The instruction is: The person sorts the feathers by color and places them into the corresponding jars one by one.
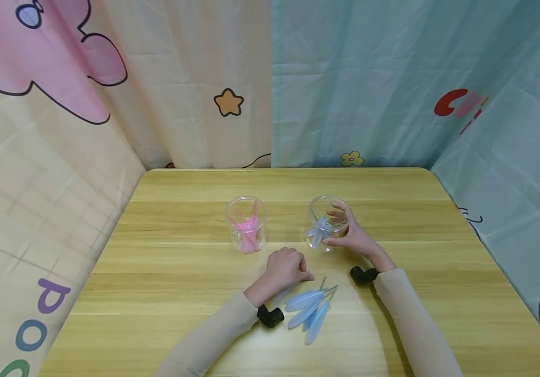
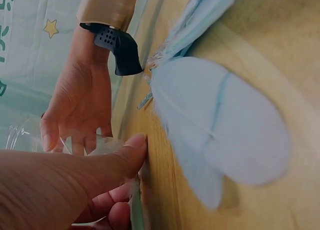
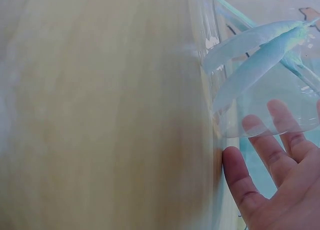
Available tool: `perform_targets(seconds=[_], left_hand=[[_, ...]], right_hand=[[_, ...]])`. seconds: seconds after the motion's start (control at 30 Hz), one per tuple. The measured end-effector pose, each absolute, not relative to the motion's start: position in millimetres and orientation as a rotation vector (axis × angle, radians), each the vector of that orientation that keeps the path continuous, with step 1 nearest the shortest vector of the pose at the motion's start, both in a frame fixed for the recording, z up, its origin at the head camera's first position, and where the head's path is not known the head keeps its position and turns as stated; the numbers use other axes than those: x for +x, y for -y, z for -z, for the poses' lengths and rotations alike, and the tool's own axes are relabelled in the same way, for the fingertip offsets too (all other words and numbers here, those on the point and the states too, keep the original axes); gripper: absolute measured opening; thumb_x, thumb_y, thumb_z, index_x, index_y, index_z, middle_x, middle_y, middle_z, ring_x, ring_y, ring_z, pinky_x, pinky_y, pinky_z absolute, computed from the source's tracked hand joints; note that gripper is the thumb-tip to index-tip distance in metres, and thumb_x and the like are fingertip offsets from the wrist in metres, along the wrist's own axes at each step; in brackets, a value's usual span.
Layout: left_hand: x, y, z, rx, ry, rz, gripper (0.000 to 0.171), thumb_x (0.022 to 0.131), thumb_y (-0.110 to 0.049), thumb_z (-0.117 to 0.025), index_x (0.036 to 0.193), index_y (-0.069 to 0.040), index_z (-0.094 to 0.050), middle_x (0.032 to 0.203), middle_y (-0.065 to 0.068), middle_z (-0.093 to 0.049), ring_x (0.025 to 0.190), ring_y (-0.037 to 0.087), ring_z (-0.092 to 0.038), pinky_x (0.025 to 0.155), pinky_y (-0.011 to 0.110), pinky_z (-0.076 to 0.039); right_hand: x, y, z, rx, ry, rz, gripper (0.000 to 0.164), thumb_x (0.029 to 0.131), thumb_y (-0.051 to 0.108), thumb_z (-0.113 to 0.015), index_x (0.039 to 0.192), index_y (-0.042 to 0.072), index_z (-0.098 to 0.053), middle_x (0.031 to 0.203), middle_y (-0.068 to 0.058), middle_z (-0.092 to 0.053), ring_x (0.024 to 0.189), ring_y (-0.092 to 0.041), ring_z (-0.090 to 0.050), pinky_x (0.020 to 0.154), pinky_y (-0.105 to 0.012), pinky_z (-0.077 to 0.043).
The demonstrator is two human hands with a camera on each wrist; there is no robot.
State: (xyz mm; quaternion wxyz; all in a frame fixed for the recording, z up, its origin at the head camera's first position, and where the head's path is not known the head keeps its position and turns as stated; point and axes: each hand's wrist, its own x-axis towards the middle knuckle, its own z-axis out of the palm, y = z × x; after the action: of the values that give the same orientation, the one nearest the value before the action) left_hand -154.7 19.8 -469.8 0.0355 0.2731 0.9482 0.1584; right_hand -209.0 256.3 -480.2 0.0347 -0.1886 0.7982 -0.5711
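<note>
My right hand [image 1: 355, 235] holds a clear cup [image 1: 314, 203] from its right side, thumb at the front and fingers round the back. Light blue feathers [image 3: 265, 55] lean inside that cup. Lower and to the left, my left hand [image 1: 285, 268] is bent over the table; its thumb and curled fingers pinch a pale blue feather [image 2: 136, 207], mostly hidden by the hand. Just to its right, several light blue feathers [image 1: 314, 319] lie in a loose fan, with their shafts toward the cup. They look large in the left wrist view.
A second clear cup [image 1: 233, 214] with pink feathers [image 1: 249, 230] stands to the left of the held one. Both cups are on a wooden table [image 1: 166, 262]. Printed curtains [image 1: 180, 78] rise behind the table and along its sides.
</note>
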Motion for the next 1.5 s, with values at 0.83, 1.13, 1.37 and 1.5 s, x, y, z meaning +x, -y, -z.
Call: perform_targets(seconds=[0.83, 1.13, 1.37, 1.5], left_hand=[[-160.1, -18.3, 447.9, 0.913, -2.805, -0.776, 0.018, 0.091, -0.034, -0.063, 0.078, -0.022, -0.062, 0.072, -0.013, -0.050, 0.066, 0.004, -0.047, 0.055, 0.022, -0.039], [-186.7, -28.7, 393.3, 0.972, -2.606, -1.546, 0.018, 0.096, -0.028, -0.057, 0.094, -0.010, -0.060, 0.081, -0.002, -0.051, 0.067, 0.011, -0.043, 0.058, 0.022, -0.035], [-207.5, -47.7, 369.1, 0.890, -2.227, -2.284, 0.016, 0.097, -0.015, -0.055, 0.099, 0.000, -0.057, 0.079, 0.000, -0.049, 0.068, 0.011, -0.042, 0.062, 0.022, -0.034], [-220.2, -62.2, 366.6, 0.841, -2.074, -2.586, 0.015, 0.098, -0.010, -0.052, 0.100, 0.005, -0.054, 0.081, -0.003, -0.050, 0.071, 0.010, -0.044, 0.064, 0.022, -0.036]], right_hand=[[-195.6, -247.5, 453.7, -0.606, -2.399, 1.775, 0.094, 0.075, -0.003, -0.077, 0.144, 0.002, -0.013, 0.140, -0.033, -0.029, 0.127, -0.049, -0.029, 0.097, -0.065, -0.028], [-196.0, -247.5, 453.3, -0.585, -2.394, 1.778, 0.093, 0.076, -0.003, -0.076, 0.144, 0.004, -0.013, 0.140, -0.034, -0.028, 0.127, -0.050, -0.028, 0.098, -0.065, -0.027], [-195.8, -247.1, 453.4, -0.581, -2.404, 1.768, 0.095, 0.075, -0.003, -0.077, 0.144, 0.004, -0.013, 0.140, -0.033, -0.030, 0.127, -0.048, -0.030, 0.098, -0.064, -0.027], [-195.4, -247.1, 454.3, -0.555, -2.427, 1.753, 0.094, 0.075, -0.002, -0.077, 0.144, 0.004, -0.014, 0.139, -0.032, -0.031, 0.126, -0.048, -0.030, 0.097, -0.065, -0.027]])
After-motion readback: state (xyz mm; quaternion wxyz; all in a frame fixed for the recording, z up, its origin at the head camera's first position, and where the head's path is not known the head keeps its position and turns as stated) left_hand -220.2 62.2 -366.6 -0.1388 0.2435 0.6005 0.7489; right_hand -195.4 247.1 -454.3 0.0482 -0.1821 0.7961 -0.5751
